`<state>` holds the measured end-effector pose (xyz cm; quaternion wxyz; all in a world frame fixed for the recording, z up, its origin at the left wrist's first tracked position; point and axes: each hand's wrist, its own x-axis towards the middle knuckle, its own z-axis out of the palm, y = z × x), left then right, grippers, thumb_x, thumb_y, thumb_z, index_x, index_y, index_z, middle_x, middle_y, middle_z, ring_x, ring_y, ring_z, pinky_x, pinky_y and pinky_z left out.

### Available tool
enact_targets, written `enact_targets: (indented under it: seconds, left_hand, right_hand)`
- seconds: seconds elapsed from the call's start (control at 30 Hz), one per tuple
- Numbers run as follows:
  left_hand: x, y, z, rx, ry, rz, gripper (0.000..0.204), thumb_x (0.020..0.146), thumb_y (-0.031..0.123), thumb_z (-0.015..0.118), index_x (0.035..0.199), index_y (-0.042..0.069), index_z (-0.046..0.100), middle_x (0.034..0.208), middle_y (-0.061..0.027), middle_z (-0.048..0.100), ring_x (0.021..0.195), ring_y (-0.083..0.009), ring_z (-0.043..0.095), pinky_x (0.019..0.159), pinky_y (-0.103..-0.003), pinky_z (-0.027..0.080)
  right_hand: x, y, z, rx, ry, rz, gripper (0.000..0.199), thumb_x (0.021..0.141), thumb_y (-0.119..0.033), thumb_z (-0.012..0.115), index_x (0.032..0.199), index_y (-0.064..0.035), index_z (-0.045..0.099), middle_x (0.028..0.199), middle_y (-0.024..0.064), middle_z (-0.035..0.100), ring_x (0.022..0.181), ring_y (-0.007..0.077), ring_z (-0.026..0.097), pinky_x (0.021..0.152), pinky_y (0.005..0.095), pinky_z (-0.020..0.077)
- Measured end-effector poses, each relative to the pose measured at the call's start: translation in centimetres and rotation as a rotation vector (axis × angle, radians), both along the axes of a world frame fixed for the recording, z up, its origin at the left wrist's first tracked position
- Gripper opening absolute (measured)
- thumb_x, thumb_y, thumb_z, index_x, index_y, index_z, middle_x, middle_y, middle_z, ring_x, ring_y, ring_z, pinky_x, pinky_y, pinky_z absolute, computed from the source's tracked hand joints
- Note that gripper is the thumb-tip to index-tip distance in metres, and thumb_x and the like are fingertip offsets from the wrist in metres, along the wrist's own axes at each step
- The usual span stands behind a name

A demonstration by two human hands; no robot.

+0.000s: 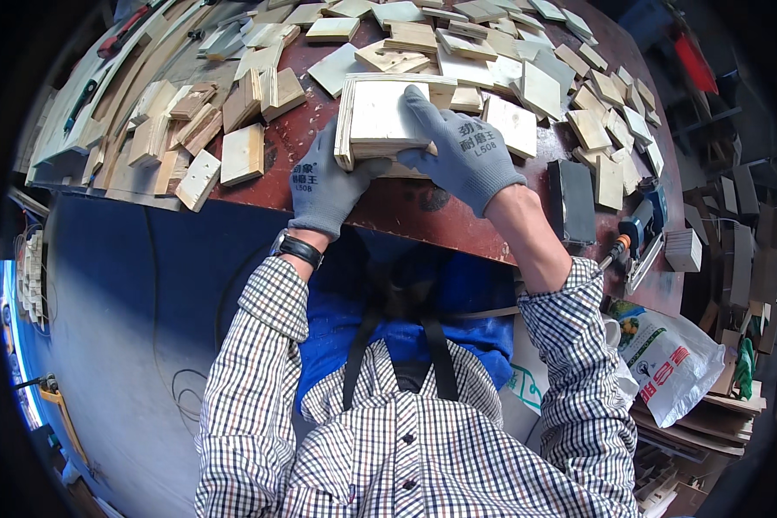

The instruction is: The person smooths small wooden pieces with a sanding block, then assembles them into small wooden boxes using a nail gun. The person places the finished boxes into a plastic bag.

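Observation:
Both of my hands wear grey knit gloves and hold a cluster of plywood pieces [390, 110] just over the near edge of the red-brown table. One pale flat face points up, with layered plywood edges along its left and far sides. My left hand [330, 183] grips the left and lower side, its thumb reaching under the near edge. My right hand [464, 148] clasps the right side, with a finger lying on the pale face. Whether the pieces are joined or only pressed together, I cannot tell. Loose wooden blocks [511, 126] lie close behind and beside them.
Many plywood blocks cover the table [302, 129]. A black block [571, 200] stands right of my right arm, near a blue tool with an orange-tipped end [620, 245]. Long boards [129, 52] lie at the far left. A white plastic bag [672, 363] hangs at the right.

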<state>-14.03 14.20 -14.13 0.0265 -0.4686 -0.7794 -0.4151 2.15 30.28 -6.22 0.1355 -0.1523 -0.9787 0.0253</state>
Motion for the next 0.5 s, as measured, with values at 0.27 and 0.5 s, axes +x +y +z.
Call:
enact_targets:
  seconds: [0.27, 0.5]
  left_hand:
    - [0.3, -0.2, 1.1, -0.013, -0.06, 0.002, 0.087, 0.08, 0.051, 0.09, 0.145, 0.006, 0.055, 0.131, -0.0201, 0.069, 0.117, -0.0388, 0.07, 0.093, -0.047, 0.06]
    - [0.2, 0.0, 0.0, 0.034, -0.059, 0.01, 0.092, 0.079, 0.055, 0.089, 0.147, 0.005, 0.054, 0.129, -0.0223, 0.069, 0.116, -0.0402, 0.07, 0.094, -0.048, 0.06]
  right_hand:
    - [0.3, 0.8, 1.5, -0.073, 0.016, 0.063, 0.064, 0.102, -0.044, 0.069, 0.15, -0.0067, 0.047, 0.109, 0.0243, 0.075, 0.097, 0.0408, 0.076, 0.081, 0.0496, 0.061]
    - [4.2, 2.3, 1.2, -0.4, 0.164, 0.146, 0.069, 0.098, -0.02, 0.077, 0.157, -0.0074, 0.045, 0.129, 0.0269, 0.07, 0.113, 0.0452, 0.071, 0.095, 0.0504, 0.058]
